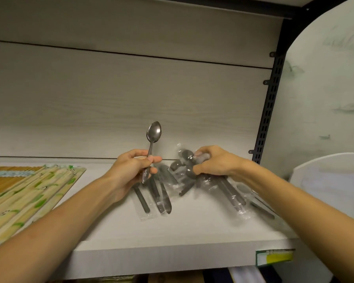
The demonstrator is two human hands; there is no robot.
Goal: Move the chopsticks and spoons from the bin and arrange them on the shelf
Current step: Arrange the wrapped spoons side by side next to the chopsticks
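My left hand [134,167] grips the handle of a bare steel spoon [153,133], bowl upright above the white shelf [172,231]. My right hand [217,162] is closed on the top of a clear plastic pack of spoons [223,186] that rests slanted on the shelf. More wrapped spoon packs [159,199] lie flat just below my left hand, and another wrapped spoon [260,207] lies under my right forearm. Packs of bamboo chopsticks [25,193] with green print lie in a row at the shelf's left. The bin is out of view.
A pale wood-grain back panel [131,94] closes the shelf behind. A black slotted upright [268,107] stands at the right, with large white plates [327,180] beyond it. A green and yellow price label [274,257] sits on the shelf's front edge.
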